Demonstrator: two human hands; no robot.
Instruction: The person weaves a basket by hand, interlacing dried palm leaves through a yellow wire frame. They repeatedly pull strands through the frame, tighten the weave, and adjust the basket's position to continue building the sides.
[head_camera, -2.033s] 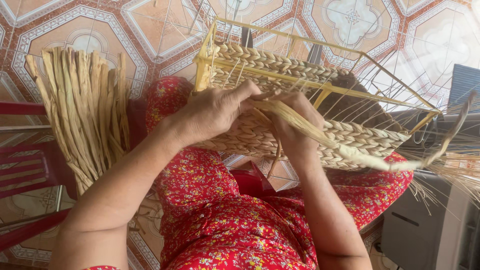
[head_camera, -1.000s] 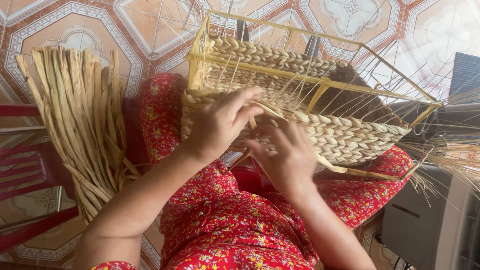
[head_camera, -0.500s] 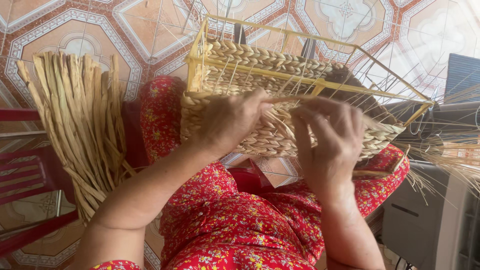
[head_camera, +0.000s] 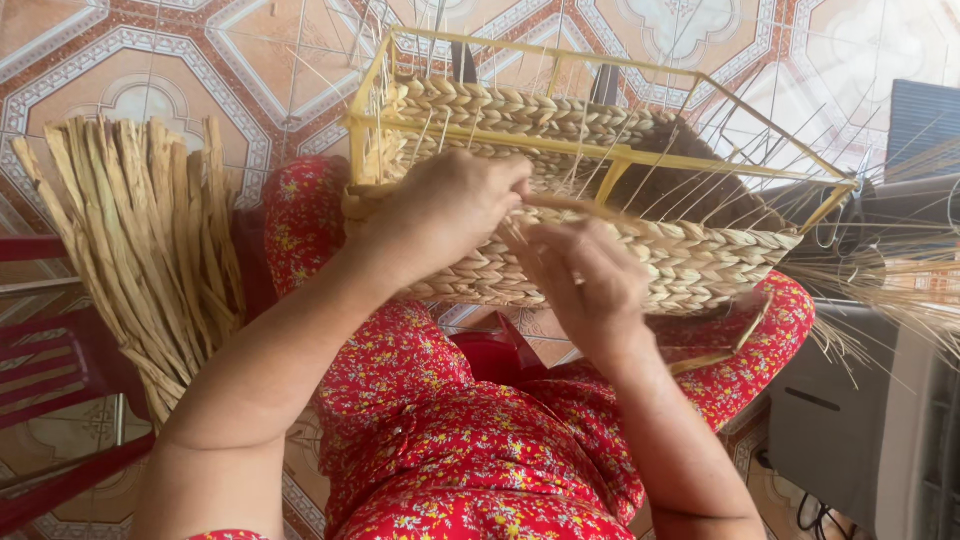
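A half-woven straw basket (head_camera: 690, 262) built on a yellow wire frame (head_camera: 620, 152) rests on my lap, over red flowered trousers. My left hand (head_camera: 445, 210) presses on the basket's near woven wall and pinches a tan straw strand (head_camera: 570, 205). My right hand (head_camera: 585, 275) lies just right of it, fingers curled on the same strand against the weave. Thin wire ribs stand up from the braided rows.
A thick bundle of dried straw strands (head_camera: 140, 240) leans at my left knee on a red plastic stool (head_camera: 60, 360). Loose straw ends (head_camera: 890, 290) stick out at the right over a grey box (head_camera: 850, 420). Patterned floor tiles lie beyond.
My right hand pulled the long strand in from the right, rose over the basket wall, then dropped back beside my left hand. The left hand stayed on the wall.
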